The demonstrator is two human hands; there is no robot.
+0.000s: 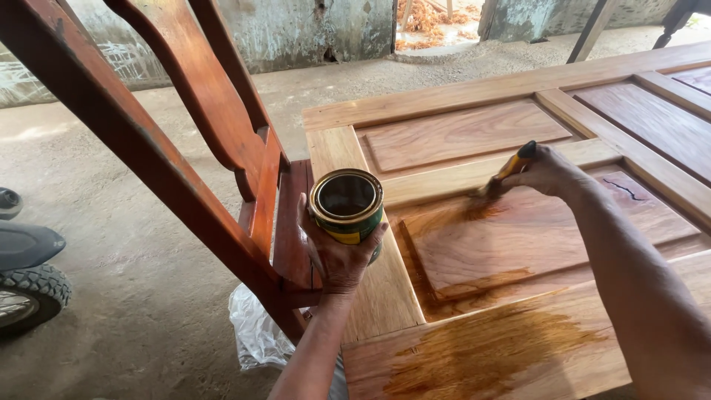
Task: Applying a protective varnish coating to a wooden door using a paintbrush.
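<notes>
While the panelled wooden door [518, 244] lies flat, half wetted with varnish, work along the grain into the dry corners; the left hand [337, 255] wraps the open tin [346, 204] level, and the right hand [544, 170] pinches the brush [507, 172].

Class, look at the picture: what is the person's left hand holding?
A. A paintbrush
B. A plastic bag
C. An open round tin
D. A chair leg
C: the left hand grips an open round tin beside the wooden door, while the right hand works the brush.
</notes>
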